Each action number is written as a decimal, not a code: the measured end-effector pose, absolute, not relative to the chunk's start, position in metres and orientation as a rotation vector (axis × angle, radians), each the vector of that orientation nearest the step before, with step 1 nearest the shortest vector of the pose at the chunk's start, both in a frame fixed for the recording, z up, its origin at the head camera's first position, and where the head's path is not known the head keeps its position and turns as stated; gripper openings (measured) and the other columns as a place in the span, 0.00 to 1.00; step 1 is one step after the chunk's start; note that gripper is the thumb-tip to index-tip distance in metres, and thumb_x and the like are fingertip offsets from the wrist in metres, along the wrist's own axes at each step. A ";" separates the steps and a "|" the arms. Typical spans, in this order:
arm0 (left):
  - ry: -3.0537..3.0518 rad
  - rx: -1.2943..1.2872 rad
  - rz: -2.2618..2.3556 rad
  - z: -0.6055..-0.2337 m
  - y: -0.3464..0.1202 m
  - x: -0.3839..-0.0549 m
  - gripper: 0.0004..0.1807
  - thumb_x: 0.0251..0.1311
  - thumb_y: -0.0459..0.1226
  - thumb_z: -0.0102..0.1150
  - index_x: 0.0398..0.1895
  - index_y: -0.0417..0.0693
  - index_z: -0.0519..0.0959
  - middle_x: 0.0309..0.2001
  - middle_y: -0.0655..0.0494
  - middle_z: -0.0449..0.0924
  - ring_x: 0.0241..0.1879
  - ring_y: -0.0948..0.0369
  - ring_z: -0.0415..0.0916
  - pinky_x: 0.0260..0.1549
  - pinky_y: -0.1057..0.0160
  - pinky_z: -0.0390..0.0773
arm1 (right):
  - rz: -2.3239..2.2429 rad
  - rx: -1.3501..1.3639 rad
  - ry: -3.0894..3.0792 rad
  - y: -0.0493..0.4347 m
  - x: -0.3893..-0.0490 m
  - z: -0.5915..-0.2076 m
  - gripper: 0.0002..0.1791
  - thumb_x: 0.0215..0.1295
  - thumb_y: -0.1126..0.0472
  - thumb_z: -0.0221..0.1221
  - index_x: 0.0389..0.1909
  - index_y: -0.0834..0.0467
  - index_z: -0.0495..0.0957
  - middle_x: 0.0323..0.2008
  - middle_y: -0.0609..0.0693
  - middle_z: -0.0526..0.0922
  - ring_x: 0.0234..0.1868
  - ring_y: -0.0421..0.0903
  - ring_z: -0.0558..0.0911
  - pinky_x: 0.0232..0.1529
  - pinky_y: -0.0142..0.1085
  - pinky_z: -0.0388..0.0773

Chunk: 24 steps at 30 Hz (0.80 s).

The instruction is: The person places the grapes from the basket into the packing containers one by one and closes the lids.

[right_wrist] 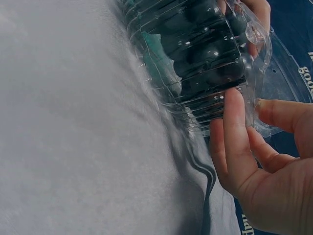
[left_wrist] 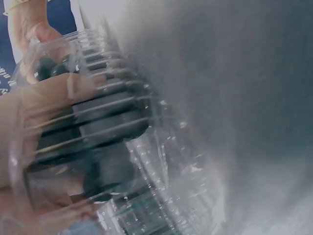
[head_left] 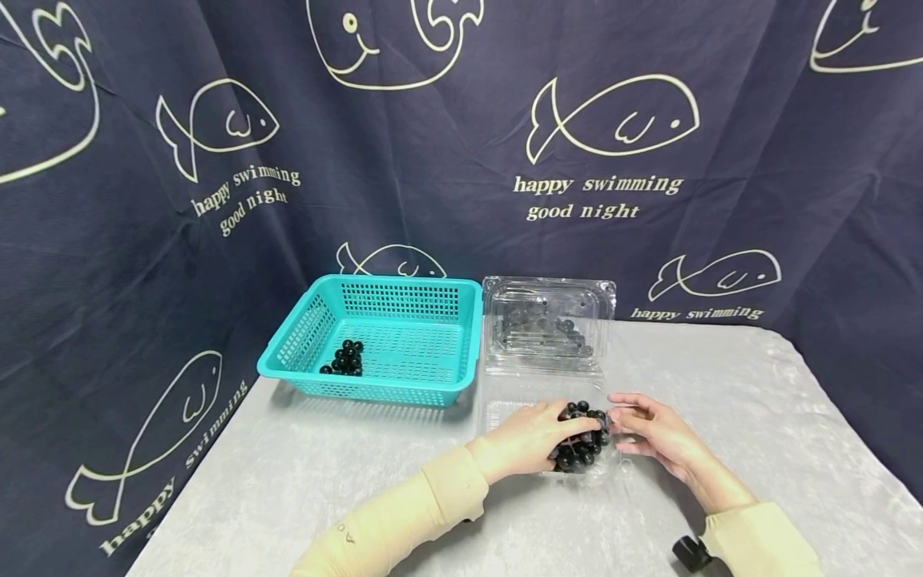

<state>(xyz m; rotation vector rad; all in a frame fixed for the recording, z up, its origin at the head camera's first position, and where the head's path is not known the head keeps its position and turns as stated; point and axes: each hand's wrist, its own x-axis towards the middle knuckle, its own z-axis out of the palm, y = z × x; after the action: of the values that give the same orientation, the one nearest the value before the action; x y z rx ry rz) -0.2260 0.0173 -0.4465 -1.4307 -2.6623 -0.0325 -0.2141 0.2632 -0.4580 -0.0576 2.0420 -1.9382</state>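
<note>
A clear plastic clamshell box (head_left: 496, 413) lies on the table with its lid raised at the back. In its near right part sits a bunch of dark grapes (head_left: 582, 461). My left hand (head_left: 530, 439) reaches in from the left, its fingers curled over the bunch. In the left wrist view, those grapes (left_wrist: 110, 125) show blurred through the ribbed wall. On the right, my right hand (head_left: 659, 439) holds the box's edge. The right wrist view has its fingers (right_wrist: 234, 112) against the outer wall, with another fingertip at the rim.
A turquoise plastic basket (head_left: 404, 394) stands at the left, with a small cluster of dark grapes (head_left: 348, 358) in its near left corner. More dark grapes show through the raised lid (head_left: 548, 290). A dark blue curtain (head_left: 433, 160) hangs behind the grey-covered table (head_left: 324, 481).
</note>
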 end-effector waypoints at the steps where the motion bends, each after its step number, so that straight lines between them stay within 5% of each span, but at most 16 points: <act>1: -2.676 -1.434 -0.035 -0.445 0.017 -0.226 0.49 0.43 0.48 0.72 0.69 0.73 0.56 0.54 0.55 0.69 0.46 0.61 0.73 0.40 0.66 0.79 | -1.937 -0.058 2.045 0.263 -0.214 -0.458 0.30 0.68 0.64 0.52 0.65 0.72 0.53 0.43 0.47 0.77 0.41 0.43 0.81 0.43 0.42 0.82; 24: -2.756 -1.544 0.059 -0.406 -0.001 -0.225 0.45 0.44 0.48 0.72 0.67 0.67 0.60 0.49 0.58 0.72 0.44 0.63 0.72 0.35 0.70 0.77 | -1.929 -0.056 2.048 0.263 -0.213 -0.457 0.29 0.68 0.63 0.52 0.65 0.70 0.55 0.42 0.46 0.77 0.41 0.43 0.81 0.44 0.41 0.82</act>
<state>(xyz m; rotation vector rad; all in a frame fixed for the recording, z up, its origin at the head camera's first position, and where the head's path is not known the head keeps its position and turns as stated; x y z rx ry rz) -0.2253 -0.0015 -0.4058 -1.5435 -2.7558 0.0586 -0.2135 0.2625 -0.4574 -0.0564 2.0483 -1.9291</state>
